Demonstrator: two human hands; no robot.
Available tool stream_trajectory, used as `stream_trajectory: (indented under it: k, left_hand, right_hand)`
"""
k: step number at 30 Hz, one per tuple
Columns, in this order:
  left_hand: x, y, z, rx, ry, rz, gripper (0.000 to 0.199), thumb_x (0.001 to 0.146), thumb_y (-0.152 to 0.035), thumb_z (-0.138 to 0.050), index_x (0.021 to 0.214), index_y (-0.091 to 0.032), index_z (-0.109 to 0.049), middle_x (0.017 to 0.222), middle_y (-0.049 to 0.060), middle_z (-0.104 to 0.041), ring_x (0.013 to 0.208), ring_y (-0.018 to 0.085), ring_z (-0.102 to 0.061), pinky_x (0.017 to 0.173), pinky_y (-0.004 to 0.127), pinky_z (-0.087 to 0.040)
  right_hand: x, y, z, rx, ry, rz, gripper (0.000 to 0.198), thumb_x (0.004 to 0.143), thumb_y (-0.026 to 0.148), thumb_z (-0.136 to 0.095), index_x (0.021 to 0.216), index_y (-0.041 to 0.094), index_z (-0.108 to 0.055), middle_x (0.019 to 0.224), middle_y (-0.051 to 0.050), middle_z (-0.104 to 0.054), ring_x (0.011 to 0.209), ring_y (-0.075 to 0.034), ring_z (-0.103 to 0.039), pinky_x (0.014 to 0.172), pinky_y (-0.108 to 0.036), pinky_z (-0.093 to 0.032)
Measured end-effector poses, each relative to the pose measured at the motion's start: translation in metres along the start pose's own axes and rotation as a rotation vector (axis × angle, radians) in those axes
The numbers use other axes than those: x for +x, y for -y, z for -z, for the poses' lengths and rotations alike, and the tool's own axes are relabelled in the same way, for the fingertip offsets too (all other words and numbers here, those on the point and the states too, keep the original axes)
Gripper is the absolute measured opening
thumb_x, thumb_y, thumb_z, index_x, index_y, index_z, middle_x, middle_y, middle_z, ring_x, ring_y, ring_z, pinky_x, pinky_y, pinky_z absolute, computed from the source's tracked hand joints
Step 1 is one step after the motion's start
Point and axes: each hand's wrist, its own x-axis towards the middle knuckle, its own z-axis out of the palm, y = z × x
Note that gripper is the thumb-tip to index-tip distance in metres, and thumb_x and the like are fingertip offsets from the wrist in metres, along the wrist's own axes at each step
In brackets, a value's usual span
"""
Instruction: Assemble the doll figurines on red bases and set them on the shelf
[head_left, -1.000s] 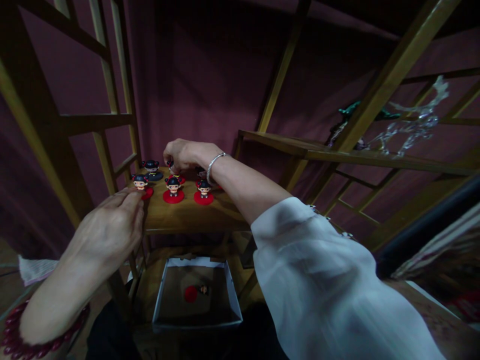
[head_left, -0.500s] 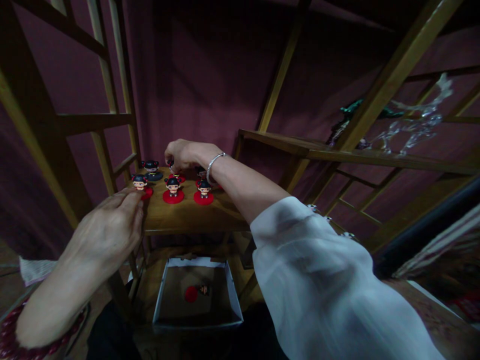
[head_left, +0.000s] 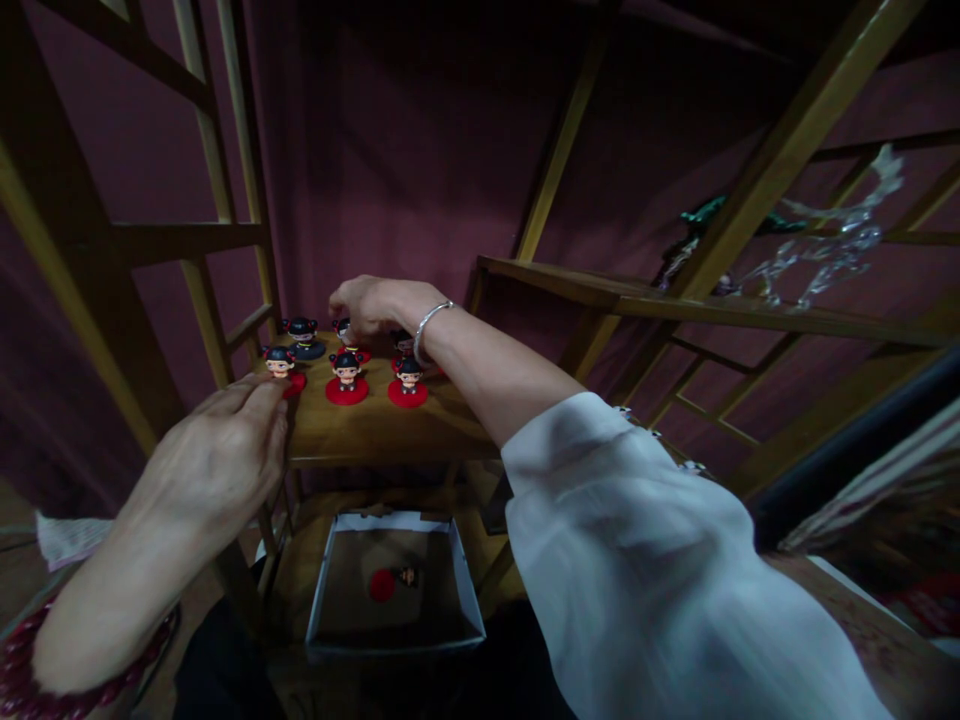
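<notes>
Several small figurines with black hair buns stand on the wooden shelf (head_left: 375,440). My left hand (head_left: 225,440) is closed at the front-left figurine (head_left: 280,362), fingers against its lower part and red base; the fingertips are partly hidden. My right hand (head_left: 379,305) hovers with loosely bent fingers just above and behind the back-middle figurine (head_left: 344,332), whose head shows below the fingers. A front-middle figurine (head_left: 347,373) and a front-right figurine (head_left: 409,377) sit on red discs. At the back left is a figurine on a dark base (head_left: 303,335). Another back figurine (head_left: 403,343) is partly covered by my right wrist.
Below the shelf is an open box (head_left: 322,590) with a figurine on a red base (head_left: 382,584) lying in it. Wooden lattice (head_left: 187,240) borders the left. To the right, a higher shelf (head_left: 600,287) carries a clear glass deer (head_left: 832,250).
My right hand has lifted slightly off the back-middle figurine, so more of its head shows. My left hand has stayed at the front-left figurine.
</notes>
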Motion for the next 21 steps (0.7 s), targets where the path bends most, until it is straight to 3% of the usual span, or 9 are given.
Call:
stream_trajectory:
  k: [4,10,21]
  left_hand:
    - [0.001,0.0,0.0,-0.001,0.032,0.015,0.052,0.085,-0.029,-0.018,0.105,-0.005,-0.059,0.102,0.018,-0.064,0.095,0.026,-0.061,0.082,0.037,-0.05]
    - [0.002,-0.001,0.001,-0.009,0.094,0.051,0.052,0.084,-0.029,-0.018,0.105,-0.006,-0.058,0.102,0.018,-0.063,0.093,0.027,-0.061,0.081,0.038,-0.049]
    - [0.002,-0.002,0.003,-0.028,0.127,0.075,0.051,0.084,-0.032,-0.016,0.103,-0.01,-0.057,0.094,0.015,-0.062,0.089,0.026,-0.061,0.082,0.038,-0.048]
  right_hand:
    - [-0.014,-0.004,0.01,-0.077,-0.025,-0.032,0.05,0.069,0.014,-0.068,0.117,0.014,-0.055,0.113,-0.007,-0.06,0.099,-0.021,-0.056,0.082,-0.026,-0.044]
    - [-0.016,-0.029,0.016,-0.088,0.033,-0.026,0.045,0.069,0.031,-0.07,0.109,0.015,-0.062,0.102,-0.005,-0.064,0.097,-0.023,-0.056,0.081,-0.029,-0.043]
    - [-0.019,-0.043,-0.001,-0.058,0.207,-0.031,0.051,0.065,0.036,-0.072,0.11,0.015,-0.06,0.1,-0.004,-0.064,0.095,-0.02,-0.056,0.08,-0.027,-0.043]
